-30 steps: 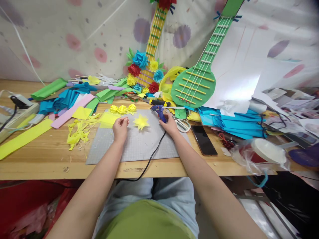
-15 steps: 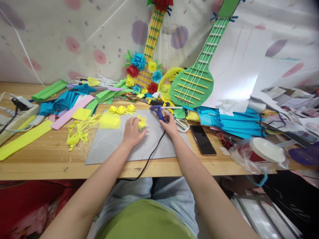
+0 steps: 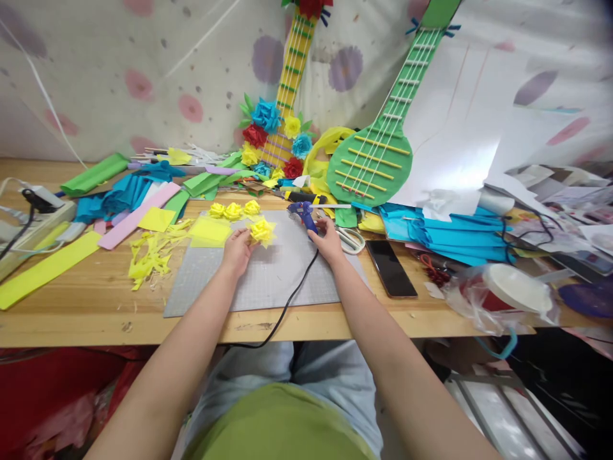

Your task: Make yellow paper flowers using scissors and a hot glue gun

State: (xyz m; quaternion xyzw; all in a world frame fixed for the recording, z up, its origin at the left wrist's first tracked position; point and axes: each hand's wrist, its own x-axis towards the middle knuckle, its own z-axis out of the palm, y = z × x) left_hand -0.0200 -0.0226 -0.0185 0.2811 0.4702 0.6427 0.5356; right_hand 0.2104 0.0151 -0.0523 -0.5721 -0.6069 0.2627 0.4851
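Between the fingers of my left hand [image 3: 237, 252] is a yellow paper flower [image 3: 262, 232], its petals facing up. My right hand [image 3: 328, 240] grips the handle of a blue glue gun [image 3: 304, 216], with a white glue stick in its back end. The gun's black cord [image 3: 293, 295] runs down over the grey cutting mat [image 3: 205, 291] to the table edge. Several finished yellow paper flowers [image 3: 233, 211] lie in a row behind the mat's left part. A stack of yellow paper squares [image 3: 209, 232] sits just left of my left hand.
Yellow scraps [image 3: 148, 255] and coloured crepe paper [image 3: 127, 191] cover the left side. A flower-trimmed yellow paper instrument [image 3: 292, 83] and a green one [image 3: 393, 163] lean at the back. A phone [image 3: 391, 268] and a bagged cup [image 3: 514, 287] are at right.
My left hand has drawn back to the left and turned, and the yellow flower now shows plainly in its fingers. My right hand and the glue gun have barely moved.
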